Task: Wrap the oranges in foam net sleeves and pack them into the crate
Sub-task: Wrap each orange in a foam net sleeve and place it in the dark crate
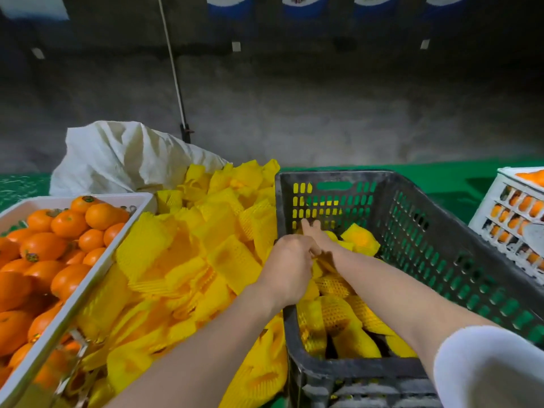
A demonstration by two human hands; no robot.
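Both arms reach over the near left corner of a dark grey slotted plastic crate [426, 231], which stands on a green floor covering [441, 178] towards its right side. The left grip [290, 260] hangs over the crate's left wall with its fingers curled downward against the yellow netting inside. Whether they pinch a sleeve cannot be told, as the fingertips are hidden behind the other wrist. The right grip [316, 235] lies deeper in the crate, fingers [304, 225] stretched straight and spread slightly towards the far wall, resting on the packed fruit.

The oranges wrapped in yellow foam net sleeves [338, 319] cover the crate's bottom in one loose layer, from the near wall up to the far left corner. Just left of the crate, touching its wall, lies a large heap of empty yellow foam net sleeves [191, 245]. Further left a white rectangular plastic tray [117, 198] holds bare oranges with green stalk ends [67, 225], piled to its rim. Behind the heap, nearer the floor covering's far edge, slumps a crumpled white woven sack [117, 154]. At the right edge stands a white slatted plastic crate [506, 207] with oranges showing through its slots. A white sleeve [485, 363] covers the right upper arm.
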